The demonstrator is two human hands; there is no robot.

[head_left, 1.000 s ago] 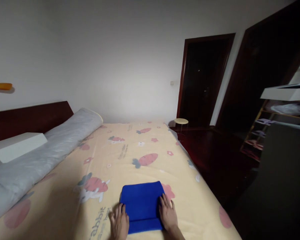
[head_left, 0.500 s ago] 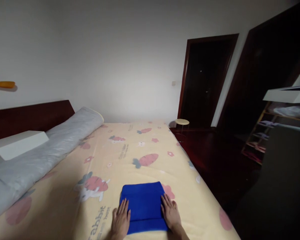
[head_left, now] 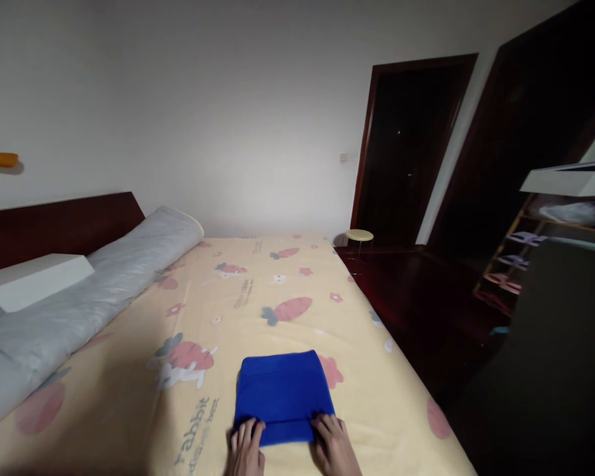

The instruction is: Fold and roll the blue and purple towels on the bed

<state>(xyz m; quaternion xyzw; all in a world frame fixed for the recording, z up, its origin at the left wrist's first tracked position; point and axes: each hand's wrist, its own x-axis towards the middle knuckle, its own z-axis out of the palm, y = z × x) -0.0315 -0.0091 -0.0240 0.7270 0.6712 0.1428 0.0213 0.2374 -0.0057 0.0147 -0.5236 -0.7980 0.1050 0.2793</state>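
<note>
A folded blue cloth (head_left: 283, 390) lies flat on the bed, with a crease running across it close to its near edge. At its near left corner is my left hand (head_left: 248, 448), fingers curled over the edge and closed on the fabric. My right hand (head_left: 333, 441) grips the near right corner in the same way, fingertips on the strip below the crease. Both thumbs are partly hidden under or beside the cloth's edge.
The bed has a yellow sheet (head_left: 377, 396) printed with carrots and rabbits. On the left lie a grey rolled quilt (head_left: 129, 277) and a white box (head_left: 39, 281). Past the bed's right edge are a round stool (head_left: 359, 235), a shoe rack (head_left: 510, 261) and a dark panel (head_left: 550, 357).
Both my hands have slid from the cloth's sides toward me to its near corners. Their fingers, flat before, are now curled onto the edge. The view has shifted slightly.
</note>
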